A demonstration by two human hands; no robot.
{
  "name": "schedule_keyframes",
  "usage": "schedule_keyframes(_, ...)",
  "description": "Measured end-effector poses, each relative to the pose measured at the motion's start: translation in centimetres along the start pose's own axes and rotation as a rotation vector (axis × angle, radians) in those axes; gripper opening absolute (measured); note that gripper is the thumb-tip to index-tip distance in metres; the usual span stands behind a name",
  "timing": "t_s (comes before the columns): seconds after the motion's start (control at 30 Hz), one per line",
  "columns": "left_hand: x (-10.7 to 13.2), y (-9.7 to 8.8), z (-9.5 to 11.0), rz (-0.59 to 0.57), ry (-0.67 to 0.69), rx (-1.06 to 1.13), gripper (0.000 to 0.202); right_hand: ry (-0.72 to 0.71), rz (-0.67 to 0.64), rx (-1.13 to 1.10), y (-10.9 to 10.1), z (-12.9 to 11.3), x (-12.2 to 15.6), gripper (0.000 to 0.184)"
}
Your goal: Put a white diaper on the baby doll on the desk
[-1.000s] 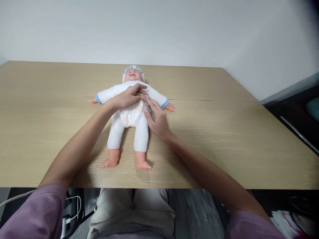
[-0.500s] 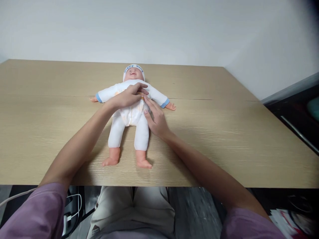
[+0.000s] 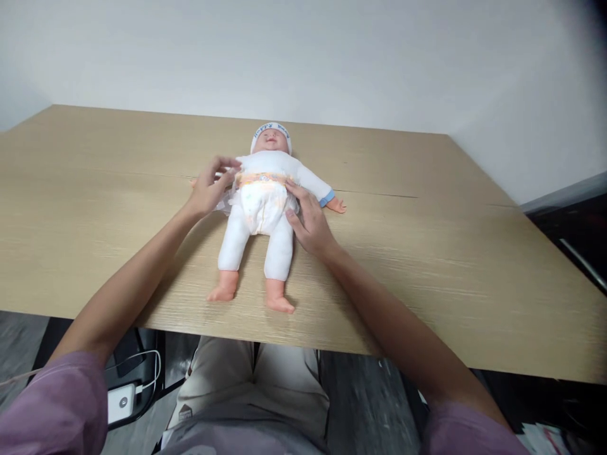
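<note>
A baby doll (image 3: 279,243) in a white outfit and a lettered white cap lies on its back, feet toward me. Around its waist is a diaper (image 3: 263,205) with an orange patterned waistband. My left hand (image 3: 210,186) is at the diaper's left side, with its fingers curved and apart, over the doll's arm, which it mostly hides. Thin whitish diaper edging shows below that hand. At the other side, my right hand (image 3: 313,221) rests against the diaper's edge, fingers stretched out and thumb apart near the hip.
The doll lies on a wide wooden table (image 3: 403,265) with a thin seam across it. A pale wall (image 3: 303,57) stands behind. Below the front edge at left are a white device (image 3: 121,404) and a cable. A dark object (image 3: 573,234) stands beyond the right edge.
My left hand has moved left off the doll's belly to its side, uncovering the orange waistband. The right hand stays at the diaper's right side. The view has shifted slightly.
</note>
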State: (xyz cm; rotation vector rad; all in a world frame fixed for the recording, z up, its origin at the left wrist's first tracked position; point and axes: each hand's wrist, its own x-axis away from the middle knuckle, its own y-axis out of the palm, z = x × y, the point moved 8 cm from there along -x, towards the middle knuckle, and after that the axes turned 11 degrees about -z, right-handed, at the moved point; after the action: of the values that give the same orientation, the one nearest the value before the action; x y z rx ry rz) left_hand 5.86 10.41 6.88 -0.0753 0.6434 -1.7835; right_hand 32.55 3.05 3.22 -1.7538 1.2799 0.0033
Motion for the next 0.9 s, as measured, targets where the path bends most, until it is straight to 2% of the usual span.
schedule_keyframes(0.1,2.4,-1.7,-3.0,-0.001,-0.084,-0.202,0.023,-0.015,-0.01,0.038,-0.1,0.2,0.0,0.062)
schedule_keyframes(0.17,3.5,-2.4,-4.1,-0.003,-0.112,-0.355,0.021,-0.028,-0.002,0.068,-0.4,0.1,0.0,0.061)
schedule_keyframes(0.3,4.2,-2.6,-4.7,-0.061,-0.179,-0.536,0.024,-0.042,0.046,0.118,-1.4,-1.4,-0.6,0.054)
schedule_keyframes(0.4,4.3,-2.5,-4.8,-0.119,-0.24,-0.562,0.028,-0.02,0.066,0.158,-2.1,-3.5,-2.1,0.047)
schedule_keyframes(0.47,4.2,-2.4,-5.0,-0.157,-0.27,-0.552,0.03,-0.033,0.034,0.174,-2.0,-5.2,-3.7,0.041)
schedule_keyframes(0.57,4.1,-2.6,-5.6,-0.172,-0.327,-0.517,0.035,-0.065,-0.078,0.178,-0.6,-7.3,-7.0,0.035)
schedule_keyframes(0.67,4.2,-3.1,-6.3,-0.153,-0.395,-0.393,0.035,-0.069,-0.163,0.219,1.4,-7.6,-10.3,0.029)
schedule_keyframes(0.77,4.0,-3.2,-6.5,-0.162,-0.401,-0.132,0.036,-0.041,-0.264,0.298,3.8,-6.0,-12.9,0.023)
schedule_keyframes(0.9,2.9,-3.5,-6.1,-0.091,-0.374,0.199,0.036,0.052,-0.4,0.347,5.9,-3.1,-14.6,0.019)
